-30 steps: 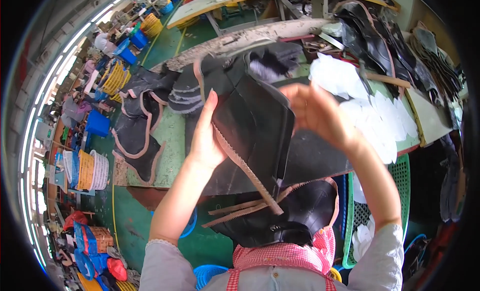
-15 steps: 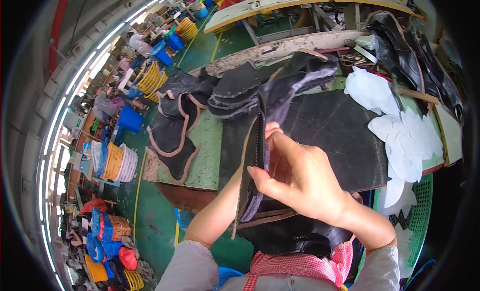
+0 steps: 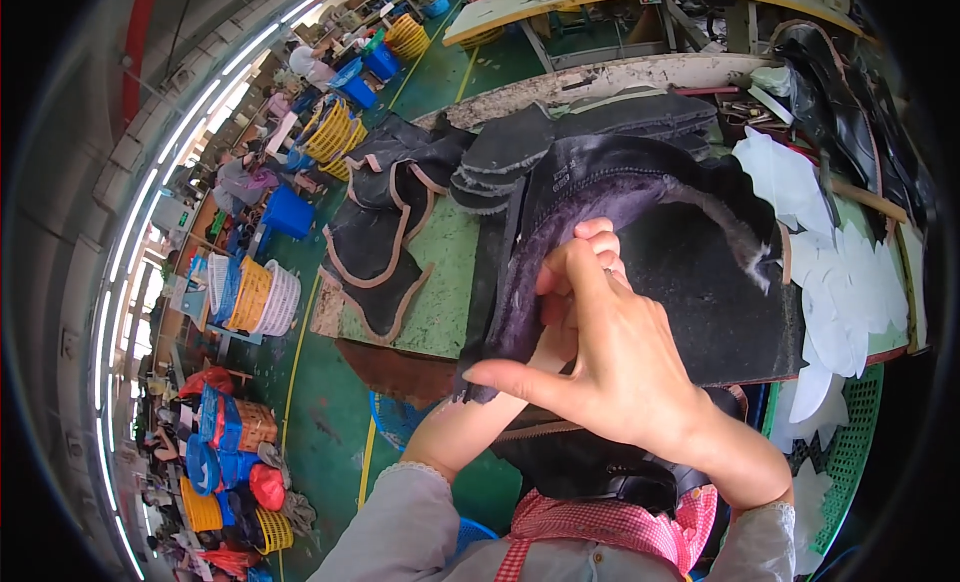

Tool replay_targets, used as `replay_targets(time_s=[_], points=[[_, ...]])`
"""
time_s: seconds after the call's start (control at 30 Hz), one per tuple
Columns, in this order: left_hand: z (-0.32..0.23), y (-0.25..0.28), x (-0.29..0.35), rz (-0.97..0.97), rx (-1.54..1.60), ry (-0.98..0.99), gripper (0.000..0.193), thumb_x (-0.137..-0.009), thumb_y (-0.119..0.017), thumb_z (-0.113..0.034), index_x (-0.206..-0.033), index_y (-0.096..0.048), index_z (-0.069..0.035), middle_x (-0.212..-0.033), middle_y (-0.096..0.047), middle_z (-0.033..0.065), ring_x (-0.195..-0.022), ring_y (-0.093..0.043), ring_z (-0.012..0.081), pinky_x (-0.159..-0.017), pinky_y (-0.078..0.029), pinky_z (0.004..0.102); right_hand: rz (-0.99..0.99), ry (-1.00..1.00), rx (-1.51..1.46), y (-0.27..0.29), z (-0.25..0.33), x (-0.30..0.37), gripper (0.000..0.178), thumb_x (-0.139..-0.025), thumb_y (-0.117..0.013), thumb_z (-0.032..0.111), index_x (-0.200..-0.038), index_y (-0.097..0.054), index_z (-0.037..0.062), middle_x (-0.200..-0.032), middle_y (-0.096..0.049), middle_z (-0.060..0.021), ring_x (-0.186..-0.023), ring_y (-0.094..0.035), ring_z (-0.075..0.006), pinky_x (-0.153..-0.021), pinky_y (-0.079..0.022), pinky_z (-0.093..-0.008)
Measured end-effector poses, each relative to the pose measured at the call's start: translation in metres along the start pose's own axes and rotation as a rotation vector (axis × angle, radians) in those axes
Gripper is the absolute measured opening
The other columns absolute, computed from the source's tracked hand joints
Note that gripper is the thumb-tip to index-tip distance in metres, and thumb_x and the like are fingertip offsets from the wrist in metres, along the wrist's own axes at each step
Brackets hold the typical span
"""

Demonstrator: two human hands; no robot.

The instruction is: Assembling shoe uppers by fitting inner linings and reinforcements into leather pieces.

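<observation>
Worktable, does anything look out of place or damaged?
Slightly: one white piece pokes past the front edge of the table, so it might get knocked off. The pale strip along the far side looks worn and patchy.

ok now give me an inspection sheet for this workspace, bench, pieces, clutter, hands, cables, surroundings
Surface: green workbench with a dark mat on it
Pieces: black boot upper with purple fleecy lining, mid-bench; pink-edged black pieces at left; white cut-outs at right
Clutter: wooden tool handle at far right
Hands: right hand in front of the boot upper, thumb outstretched; left hand mostly hidden behind it, grip unclear
Cables: nothing seen on the workbench
Surroundings: green floor, blue bin, other people at left; green perforated basket at lower right
</observation>
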State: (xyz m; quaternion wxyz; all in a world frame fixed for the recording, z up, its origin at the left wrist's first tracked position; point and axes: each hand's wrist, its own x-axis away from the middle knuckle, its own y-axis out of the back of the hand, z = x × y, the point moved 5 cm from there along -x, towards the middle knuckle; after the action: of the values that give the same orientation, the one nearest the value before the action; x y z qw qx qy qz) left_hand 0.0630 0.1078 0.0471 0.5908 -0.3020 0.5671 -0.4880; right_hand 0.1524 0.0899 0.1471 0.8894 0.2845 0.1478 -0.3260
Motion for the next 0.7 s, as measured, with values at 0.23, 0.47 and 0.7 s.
replay_targets(time_s=[0.23,0.47,0.7], points=[[-0.025,-0.024,0.015,-0.455,-0.597,0.154,0.036,-0.104,-0.047,-0.038,-0.085,-0.056,-0.009,-0.064,-0.056,0.0037,-0.043,-0.043,0.0137,-0.043,-0.034,0.0263,0.248,0.041,-0.281,-0.001,-0.016,0.037,0.022,-0.095,-0.065,0.019,-0.085,-0.067,-0.0005,-0.071,-0.064,-0.0149,-0.066,-0.065,-0.0309,-0.059,-0.050,-0.0393],[-0.131,-0.062,0.130,-1.060,-1.827,0.815,0.032,-0.088,-0.078,-0.026,-0.102,-0.063,-0.001,-0.087,-0.054,-0.0073,-0.081,-0.048,0.0024,-0.069,-0.040,0.0214,0.112,-0.638,-0.288,0.085,-0.119,0.084,0.011,-0.096,-0.062,0.010,-0.100,-0.065,-0.0002,-0.079,-0.067,-0.0042,-0.072,-0.064,-0.0093,-0.065,-0.054,-0.0256],[-0.113,-0.023,0.100,-0.844,-2.117,0.239,0.037,-0.085,-0.081,-0.021,-0.110,-0.062,0.000,-0.099,-0.063,-0.0003,-0.094,-0.056,0.0070,-0.085,-0.047,0.0241,-0.093,-0.073,0.289,0.086,-0.146,-0.001,0.069,-0.078,-0.082,0.028,-0.134,-0.052,0.0005,-0.131,-0.059,-0.0179,-0.122,-0.056,-0.0335,-0.103,-0.045,-0.0419]])
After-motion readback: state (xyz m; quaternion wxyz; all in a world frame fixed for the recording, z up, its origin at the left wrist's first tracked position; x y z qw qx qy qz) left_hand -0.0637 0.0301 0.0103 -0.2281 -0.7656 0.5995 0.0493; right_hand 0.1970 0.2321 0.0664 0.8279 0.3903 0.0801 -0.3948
